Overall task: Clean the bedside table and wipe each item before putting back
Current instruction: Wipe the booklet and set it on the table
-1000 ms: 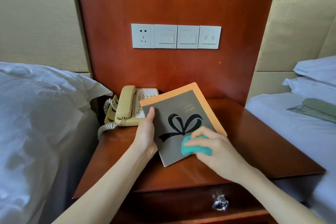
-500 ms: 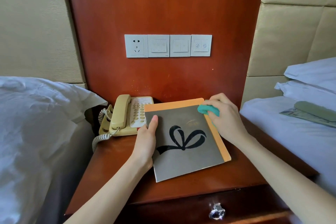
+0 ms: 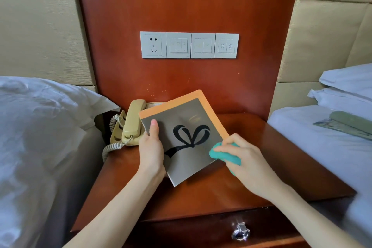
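Your left hand [image 3: 151, 153] is gripping the card's [image 3: 187, 137] left edge above the desk [image 3: 251, 187]; your right hand [image 3: 247, 161] is pressing a cloth [image 3: 216, 154], gripped, on its right edge.

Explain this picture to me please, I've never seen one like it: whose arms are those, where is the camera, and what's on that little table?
There is no machine here. The arms belong to a person who wears a wide-angle camera on the head, so you look forward and down at their own hands. The left hand grips the edge of a grey booklet with an orange border and a black ribbon drawing, holding it tilted above the wooden bedside table. The right hand holds a teal cloth against the booklet's lower right edge, apparently wiping it. A beige corded telephone stands on the table at the back left. Behind is a wall panel with a socket and switches, and a bed lies on each side.
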`<state>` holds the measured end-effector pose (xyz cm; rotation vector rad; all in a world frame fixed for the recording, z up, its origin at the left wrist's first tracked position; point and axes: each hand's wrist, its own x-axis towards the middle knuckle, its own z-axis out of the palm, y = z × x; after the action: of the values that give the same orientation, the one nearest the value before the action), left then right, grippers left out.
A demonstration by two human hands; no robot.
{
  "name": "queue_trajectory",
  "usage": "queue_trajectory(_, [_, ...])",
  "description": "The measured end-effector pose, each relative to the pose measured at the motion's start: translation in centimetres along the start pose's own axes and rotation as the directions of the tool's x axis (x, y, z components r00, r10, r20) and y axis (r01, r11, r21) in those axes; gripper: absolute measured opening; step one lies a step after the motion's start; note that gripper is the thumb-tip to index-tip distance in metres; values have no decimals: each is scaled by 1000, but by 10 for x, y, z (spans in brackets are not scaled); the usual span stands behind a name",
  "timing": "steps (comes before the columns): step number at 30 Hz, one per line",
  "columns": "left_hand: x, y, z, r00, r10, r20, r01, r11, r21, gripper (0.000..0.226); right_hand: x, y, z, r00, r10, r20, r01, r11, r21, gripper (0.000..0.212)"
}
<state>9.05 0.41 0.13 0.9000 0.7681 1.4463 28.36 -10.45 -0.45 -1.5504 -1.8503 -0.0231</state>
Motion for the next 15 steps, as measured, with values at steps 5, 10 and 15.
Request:
queue_trajectory(5, [3,-1,-2,996,-64,-62,56,992,-114,20,-2,-10,4,942,102,-320,-17,967,255,35])
queue_trajectory(10, [9,-4,-6,973,-200,-112,169,955,-243,18,5,-43,28,899,187,-396,-13,915,404,33])
queue_trajectory(15, [13,-2,-9,945,-308,-106,248,892,-378,34,-2,-68,43,973,-89,-211,176,881,438,32])
